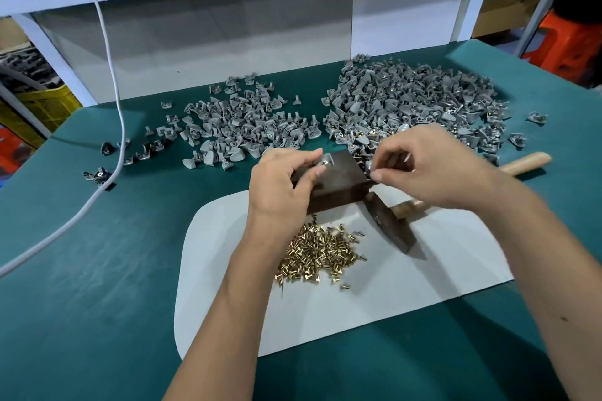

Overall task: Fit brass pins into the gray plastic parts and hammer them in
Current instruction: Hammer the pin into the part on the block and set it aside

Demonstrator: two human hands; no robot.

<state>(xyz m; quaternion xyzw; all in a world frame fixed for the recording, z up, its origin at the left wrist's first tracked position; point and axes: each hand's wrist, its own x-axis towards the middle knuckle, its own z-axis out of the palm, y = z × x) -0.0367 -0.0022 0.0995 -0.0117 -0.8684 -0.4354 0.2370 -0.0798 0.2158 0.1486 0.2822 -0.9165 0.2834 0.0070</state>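
Gray plastic part (326, 162) sits on top of the dark metal block (332, 185), at its far edge, pinned by the left hand (283, 182), fingertips curled onto it. Right hand (423, 169) hovers just right of the part, fingers pinched together, contents too small to tell. Brass pins (321, 251) lie nearer, below the block. Hammer (394, 221) rests under the right wrist.

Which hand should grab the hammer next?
Right, probably. The hammer lies just under the right hand, handle running off to the right. The left hand rests on the dark block, steadying the gray part.
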